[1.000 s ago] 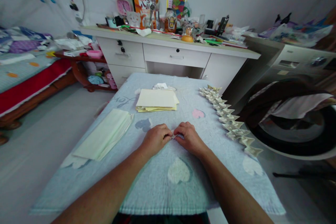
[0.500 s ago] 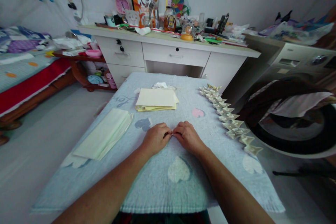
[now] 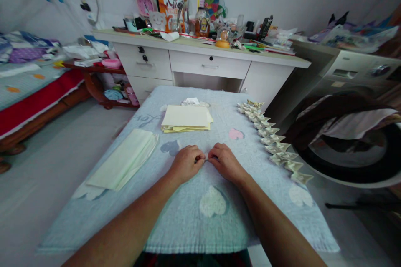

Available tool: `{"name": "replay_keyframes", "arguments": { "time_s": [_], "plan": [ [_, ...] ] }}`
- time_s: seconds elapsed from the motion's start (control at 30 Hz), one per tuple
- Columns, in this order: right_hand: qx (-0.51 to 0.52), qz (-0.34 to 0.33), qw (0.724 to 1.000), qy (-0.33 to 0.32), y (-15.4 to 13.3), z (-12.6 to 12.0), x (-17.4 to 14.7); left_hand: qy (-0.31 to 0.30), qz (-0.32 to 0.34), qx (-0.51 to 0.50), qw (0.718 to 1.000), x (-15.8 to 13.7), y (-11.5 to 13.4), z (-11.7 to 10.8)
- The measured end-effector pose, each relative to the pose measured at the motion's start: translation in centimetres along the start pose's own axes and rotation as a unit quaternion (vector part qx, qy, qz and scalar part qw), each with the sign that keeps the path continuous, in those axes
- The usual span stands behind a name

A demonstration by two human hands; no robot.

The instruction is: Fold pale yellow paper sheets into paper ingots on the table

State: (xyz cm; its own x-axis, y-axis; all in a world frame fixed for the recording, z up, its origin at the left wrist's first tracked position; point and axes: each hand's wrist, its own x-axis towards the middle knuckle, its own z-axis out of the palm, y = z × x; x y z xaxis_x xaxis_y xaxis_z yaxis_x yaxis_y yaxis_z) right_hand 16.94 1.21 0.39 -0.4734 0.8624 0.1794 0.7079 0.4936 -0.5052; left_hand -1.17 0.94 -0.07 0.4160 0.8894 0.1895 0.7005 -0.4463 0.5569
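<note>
Close together over the middle of the cloth, my left hand (image 3: 188, 161) and my right hand (image 3: 224, 160) pinch the two ends of a small folded paper (image 3: 206, 159). Only a thin pale sliver of it shows between the fingertips; the fingers hide the rest. Beyond my hands lies a stack of cream and yellow paper sheets (image 3: 186, 116). To the left rests a pile of pale green paper (image 3: 123, 159). On the right, a row of folded paper boats (image 3: 272, 139) runs from the far edge toward me.
A light blue cloth (image 3: 184, 225) with heart prints covers the table. Behind it stands a white desk (image 3: 209, 60) crowded with jars and bags. A washing machine (image 3: 347, 75) with its door open is on the right, a bed (image 3: 46, 87) on the left. Crumpled white tissue (image 3: 190, 101) lies behind the stack.
My fingertips have drawn slightly apart, so a little more of the folded paper shows between them. The stacks and the row of paper boats stay as they were.
</note>
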Motion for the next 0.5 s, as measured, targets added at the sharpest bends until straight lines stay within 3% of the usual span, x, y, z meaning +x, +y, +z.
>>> {"name": "replay_keyframes", "arguments": {
  "time_s": [0.5],
  "plan": [
    [-0.030,0.052,0.998,-0.023,-0.26,-0.32,0.40,-0.002,-0.017,0.001,1.000,0.50,-0.05,0.28]
  ]
}}
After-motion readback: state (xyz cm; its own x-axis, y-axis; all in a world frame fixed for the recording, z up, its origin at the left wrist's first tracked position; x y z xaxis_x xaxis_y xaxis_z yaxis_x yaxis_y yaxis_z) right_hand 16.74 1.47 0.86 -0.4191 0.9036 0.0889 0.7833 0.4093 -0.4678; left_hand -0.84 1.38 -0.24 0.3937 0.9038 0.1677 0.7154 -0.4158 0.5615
